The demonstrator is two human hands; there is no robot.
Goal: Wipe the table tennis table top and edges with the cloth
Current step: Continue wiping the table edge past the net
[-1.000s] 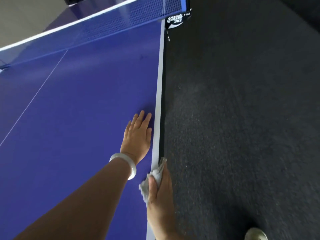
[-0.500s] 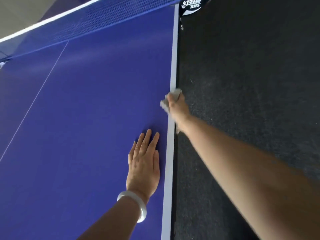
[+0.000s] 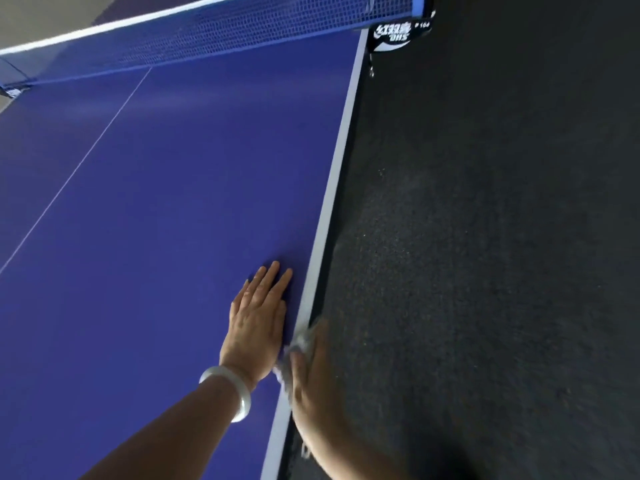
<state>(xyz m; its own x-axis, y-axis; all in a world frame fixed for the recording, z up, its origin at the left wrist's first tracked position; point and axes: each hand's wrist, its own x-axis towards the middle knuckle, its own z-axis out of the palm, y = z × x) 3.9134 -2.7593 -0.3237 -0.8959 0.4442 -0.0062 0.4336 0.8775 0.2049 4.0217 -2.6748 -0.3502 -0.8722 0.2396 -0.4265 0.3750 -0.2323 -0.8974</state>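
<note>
the left hand lies flat on the blue counter, fingers straight and close together, just beside the white side line, with a pale bangle on its wrist. the right hand grips a crumpled grey cloth against the counter's right edge, just beside the left hand. the net spans the far end, and dark carpet lies to the right.
</note>
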